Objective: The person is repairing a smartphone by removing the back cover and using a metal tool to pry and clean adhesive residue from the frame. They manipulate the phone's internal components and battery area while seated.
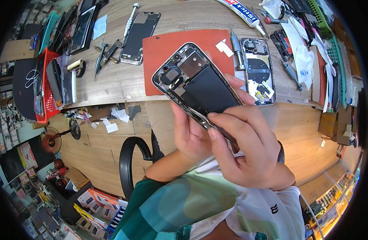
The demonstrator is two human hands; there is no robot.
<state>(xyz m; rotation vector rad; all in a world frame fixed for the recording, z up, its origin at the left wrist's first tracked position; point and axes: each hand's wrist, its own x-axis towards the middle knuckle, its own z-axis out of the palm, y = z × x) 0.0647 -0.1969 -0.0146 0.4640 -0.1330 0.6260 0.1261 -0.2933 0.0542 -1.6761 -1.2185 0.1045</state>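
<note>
An opened smartphone (212,92) is tilted in front of me, its inside facing up. A black battery, a camera module and a silver plate show in its frame. My left hand (192,134) is closed around the phone from beneath, with fingertips coming out past its right edge. Along the phone's lower left edge, my right hand (246,142) is closed, thumb and index finger pinched together. A thin, light strip lies along the frame by these fingertips; whether they grip it or the frame itself is too small to tell.
Under the phone is a red-brown mat (152,60). Right of it lie a blue-handled screwdriver (236,48) and a second opened phone (260,72). To the left are a phone screen (140,38) and tweezers. A glue tube (244,15) lies behind; a red basket (50,90) stands left.
</note>
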